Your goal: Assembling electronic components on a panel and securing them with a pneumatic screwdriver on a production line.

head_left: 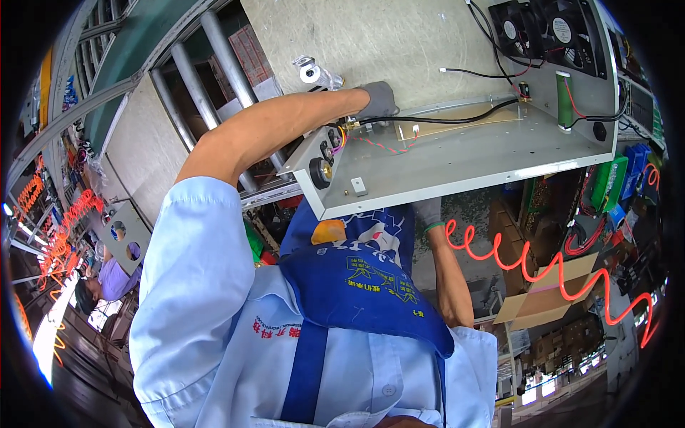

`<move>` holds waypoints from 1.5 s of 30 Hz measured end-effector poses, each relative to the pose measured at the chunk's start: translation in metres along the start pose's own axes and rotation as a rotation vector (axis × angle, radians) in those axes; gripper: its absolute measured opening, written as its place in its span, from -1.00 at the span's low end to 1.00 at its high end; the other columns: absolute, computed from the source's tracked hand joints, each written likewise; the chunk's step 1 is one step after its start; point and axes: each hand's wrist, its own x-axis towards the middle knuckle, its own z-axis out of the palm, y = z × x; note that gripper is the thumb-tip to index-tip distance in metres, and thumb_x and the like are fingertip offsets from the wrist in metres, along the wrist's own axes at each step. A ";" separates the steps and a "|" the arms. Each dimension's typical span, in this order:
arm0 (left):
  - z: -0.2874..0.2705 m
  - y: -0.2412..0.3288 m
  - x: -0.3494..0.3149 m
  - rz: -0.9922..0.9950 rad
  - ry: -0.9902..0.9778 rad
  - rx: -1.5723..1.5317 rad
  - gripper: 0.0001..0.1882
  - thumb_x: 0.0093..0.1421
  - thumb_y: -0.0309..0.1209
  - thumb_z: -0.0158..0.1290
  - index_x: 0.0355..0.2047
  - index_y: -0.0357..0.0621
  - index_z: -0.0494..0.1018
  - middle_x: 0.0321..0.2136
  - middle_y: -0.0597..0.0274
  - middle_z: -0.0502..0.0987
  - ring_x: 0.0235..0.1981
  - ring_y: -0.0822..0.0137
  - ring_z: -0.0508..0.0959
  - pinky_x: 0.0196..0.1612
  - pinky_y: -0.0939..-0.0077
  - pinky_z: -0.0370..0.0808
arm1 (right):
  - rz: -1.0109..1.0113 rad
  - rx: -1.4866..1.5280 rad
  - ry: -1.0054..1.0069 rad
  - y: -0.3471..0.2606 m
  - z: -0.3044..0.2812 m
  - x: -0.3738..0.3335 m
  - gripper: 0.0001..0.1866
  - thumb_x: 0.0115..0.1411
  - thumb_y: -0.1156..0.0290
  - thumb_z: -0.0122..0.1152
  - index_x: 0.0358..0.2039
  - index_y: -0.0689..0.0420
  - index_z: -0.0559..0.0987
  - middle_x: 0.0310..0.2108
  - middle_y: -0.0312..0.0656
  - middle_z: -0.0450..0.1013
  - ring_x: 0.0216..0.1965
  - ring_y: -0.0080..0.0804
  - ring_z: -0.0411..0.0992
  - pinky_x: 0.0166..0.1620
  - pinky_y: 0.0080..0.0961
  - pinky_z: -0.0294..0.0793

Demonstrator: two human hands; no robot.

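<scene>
A grey sheet-metal chassis lies in front of me, its near edge jutting past the worktable. My left hand, in a grey glove, reaches round its left end and curls at the far edge. A black cable runs from beside that hand to the chassis's right side. My right hand, also gloved, is below the near edge, its fingers hidden by the metal. Inside are a red-green wire with a white plug, a black round fitting on the left wall and a green cylinder at the right.
Two black fans sit at the chassis's far right end. A white roll stands on the worktable. Metal rollers lie left. A coiled red hose hangs at right above an open cardboard box. Another person is at far left.
</scene>
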 end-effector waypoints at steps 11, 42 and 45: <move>-0.009 0.015 -0.007 -0.232 0.049 -0.227 -0.63 0.02 -0.14 0.11 -0.45 -0.23 0.68 -0.39 -0.12 0.65 -0.32 -0.07 0.66 -0.19 0.12 0.55 | -0.048 -0.043 0.060 0.003 0.001 0.004 -0.62 0.11 0.18 0.33 -0.13 0.13 0.66 -0.17 -0.05 0.63 -0.10 -0.04 0.58 -0.03 -0.24 0.55; 0.090 0.160 -0.087 -0.203 0.886 -0.414 -0.80 0.18 -0.36 0.07 -0.26 -0.17 0.59 -0.33 -0.07 0.62 -0.25 -0.08 0.61 -0.18 0.15 0.53 | 0.344 0.227 0.184 -0.022 -0.099 -0.091 -0.49 0.03 0.04 0.45 -0.25 0.24 0.58 -0.39 0.02 0.56 -0.33 -0.11 0.56 -0.20 -0.21 0.48; 0.121 0.124 -0.038 -0.252 1.022 -0.187 -0.84 0.17 -0.44 0.01 -0.30 -0.14 0.57 -0.29 -0.07 0.59 -0.20 -0.08 0.59 -0.17 0.10 0.53 | 0.317 0.219 0.228 -0.019 -0.113 -0.105 -0.50 0.02 0.04 0.44 -0.26 0.24 0.58 -0.37 0.02 0.56 -0.32 -0.08 0.56 -0.19 -0.19 0.48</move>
